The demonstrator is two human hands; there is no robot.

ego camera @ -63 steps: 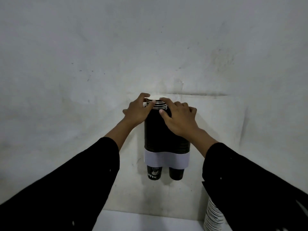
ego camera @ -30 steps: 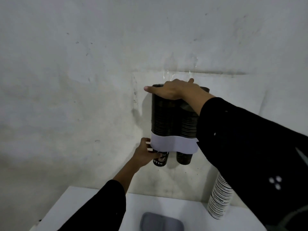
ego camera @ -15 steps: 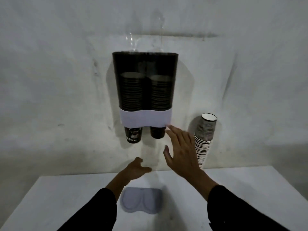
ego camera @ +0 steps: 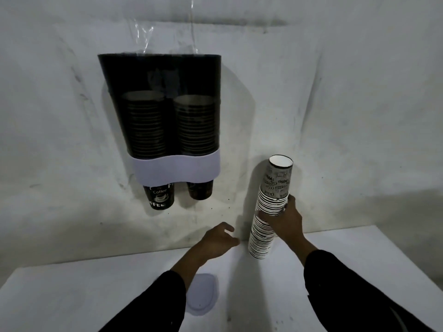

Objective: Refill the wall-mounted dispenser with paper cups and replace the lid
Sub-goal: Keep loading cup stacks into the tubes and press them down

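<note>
Under left sleeve [ego camera: 153, 305], lid [ego camera: 203, 295] half hidden.

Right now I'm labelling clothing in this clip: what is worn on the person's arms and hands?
Both arms wear long black sleeves ending partway up the forearm. The left hand and right hand are bare: no gloves, rings or watch visible.

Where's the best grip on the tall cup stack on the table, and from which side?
Probably around the middle of the cup stack, wrapping from its right side, where the right hand already closes on it. The stack is tall, narrow and leans slightly toward the wall, so a top-only grip may split off a few cups. The open left hand could steady the base from the left.
</note>
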